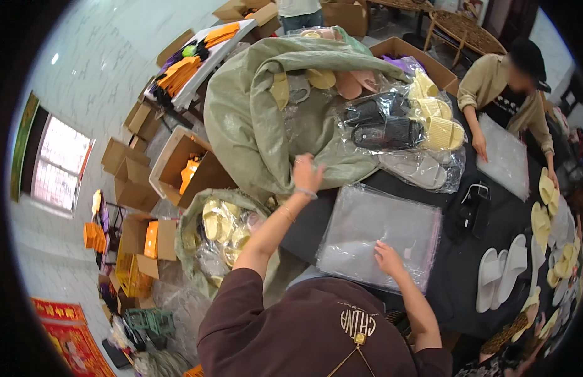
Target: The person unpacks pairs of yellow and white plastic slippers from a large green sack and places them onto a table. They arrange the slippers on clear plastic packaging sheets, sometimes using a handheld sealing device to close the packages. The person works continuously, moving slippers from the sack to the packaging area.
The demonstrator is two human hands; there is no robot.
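Currently, a stack of clear plastic bags (354,235) is laid flat on a black-covered table (456,267), directly in front of the person. The right hand (389,259) is placed on top of this stack, towards its near right part, with the fingers loosely spread and the film touched by them. The left hand (309,174) is held at the near edge of the mouth of a large green sack (241,107); its fingers are blurred, so whether anything is gripped by them cannot be told. Out of the sack's mouth, wrapped pairs of slippers are spilled towards the table: black slippers (389,133), pale yellow slippers (441,133) and, nearest the stack, grey slippers (412,171). Beside the left forearm, a smaller sack (189,254) is seen, filled with more bagged slippers (223,223), mostly yellow. To the right of the stack, a black pair (475,210) and white slippers (511,270) are set out on the table. Across the table's right side, a second pile of clear bags (506,154) is touched by one hand of a co-worker (492,81), while the other hand is kept near loose yellow slippers (541,217)
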